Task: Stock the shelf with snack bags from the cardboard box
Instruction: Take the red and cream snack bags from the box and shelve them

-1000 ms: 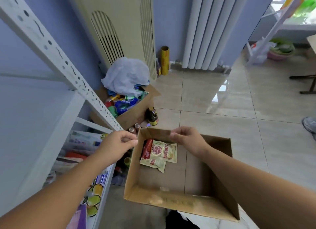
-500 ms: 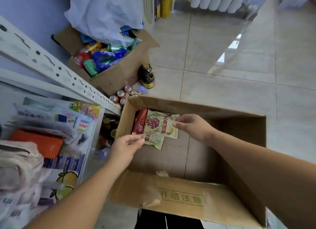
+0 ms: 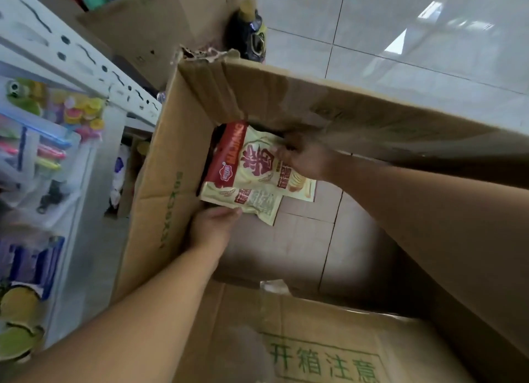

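Note:
A large open cardboard box (image 3: 372, 108) fills the view. Two pale green snack bags lie in its far left corner. The top snack bag (image 3: 252, 165) has a red stripe and a big red character; my right hand (image 3: 306, 162) grips its upper right edge, fingers curled over it. The lower snack bag (image 3: 257, 205) sticks out from under the top one. My left hand (image 3: 213, 228) is at its near edge, thumb along the edge, the other fingers hidden beneath. The remaining box floor is bare.
A white metal shelf (image 3: 86, 65) stands left of the box, its lower levels holding colourful packets. Behind the box stand a second cardboard box (image 3: 148, 25) of goods and a dark bottle (image 3: 249, 36). Glossy floor tiles (image 3: 429, 39) stretch to the right.
The view has dropped close into the box. Both hands moved down to the bags: the right now grips the top bag, the left reached the lower bag's edge.

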{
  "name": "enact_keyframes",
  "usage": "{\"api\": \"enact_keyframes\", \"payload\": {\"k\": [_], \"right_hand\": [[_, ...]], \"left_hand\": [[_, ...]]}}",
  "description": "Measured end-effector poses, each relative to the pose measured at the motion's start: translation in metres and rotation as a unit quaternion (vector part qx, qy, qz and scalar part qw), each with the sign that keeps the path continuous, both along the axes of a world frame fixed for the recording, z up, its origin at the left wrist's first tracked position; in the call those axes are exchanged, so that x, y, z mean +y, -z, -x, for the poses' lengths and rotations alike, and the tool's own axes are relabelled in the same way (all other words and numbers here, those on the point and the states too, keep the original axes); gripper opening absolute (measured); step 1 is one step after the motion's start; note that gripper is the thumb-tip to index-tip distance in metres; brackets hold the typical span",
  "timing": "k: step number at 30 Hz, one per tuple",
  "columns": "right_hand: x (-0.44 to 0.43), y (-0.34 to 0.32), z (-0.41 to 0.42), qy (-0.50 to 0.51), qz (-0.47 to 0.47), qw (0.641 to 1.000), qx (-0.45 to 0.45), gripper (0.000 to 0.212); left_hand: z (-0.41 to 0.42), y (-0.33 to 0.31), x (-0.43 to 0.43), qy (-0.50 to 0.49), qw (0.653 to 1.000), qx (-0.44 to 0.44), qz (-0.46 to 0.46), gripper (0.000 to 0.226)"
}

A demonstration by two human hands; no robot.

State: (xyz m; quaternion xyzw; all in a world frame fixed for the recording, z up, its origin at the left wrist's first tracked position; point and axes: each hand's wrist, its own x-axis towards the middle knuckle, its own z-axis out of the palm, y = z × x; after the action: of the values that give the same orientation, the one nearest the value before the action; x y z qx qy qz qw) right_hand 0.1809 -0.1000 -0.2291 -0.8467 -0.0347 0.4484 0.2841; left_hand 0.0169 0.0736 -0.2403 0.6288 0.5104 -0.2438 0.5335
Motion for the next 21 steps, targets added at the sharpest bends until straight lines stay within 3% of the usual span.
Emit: {"api": "enact_keyframes", "payload": {"k": [1, 6, 10, 15, 18, 21], "right_hand": [[0.003, 0.009, -0.004, -0.025, 0.011, 1.0, -0.012, 0.092], [0.013, 0.04, -0.003, -0.03, 0.02, 0.999, -0.023, 0.065], [0.011, 0.052, 0.01, -0.013, 0.01, 1.0, -0.011, 0.053], [-0.011, 0.043, 0.031, 0.059, -0.005, 0.994, 0.092, 0.037], [-0.032, 0.037, 0.047, 0.108, -0.022, 0.987, 0.116, 0.019], [-0.05, 0.019, 0.067, 0.139, -0.037, 0.981, 0.13, 0.014]], "left_hand": [[-0.003, 0.007, -0.002, -0.016, 1.0, 0.006, -0.008, 0.026], [-0.017, 0.032, -0.005, -0.125, 0.991, 0.038, -0.026, 0.019], [-0.014, 0.042, -0.004, -0.171, 0.984, 0.026, 0.046, 0.033], [-0.009, 0.033, -0.011, -0.151, 0.988, 0.007, 0.024, 0.014], [-0.004, 0.021, -0.016, -0.099, 0.995, -0.014, 0.023, 0.013], [0.001, 0.003, -0.017, -0.03, 0.999, -0.029, 0.01, 0.005]]}}
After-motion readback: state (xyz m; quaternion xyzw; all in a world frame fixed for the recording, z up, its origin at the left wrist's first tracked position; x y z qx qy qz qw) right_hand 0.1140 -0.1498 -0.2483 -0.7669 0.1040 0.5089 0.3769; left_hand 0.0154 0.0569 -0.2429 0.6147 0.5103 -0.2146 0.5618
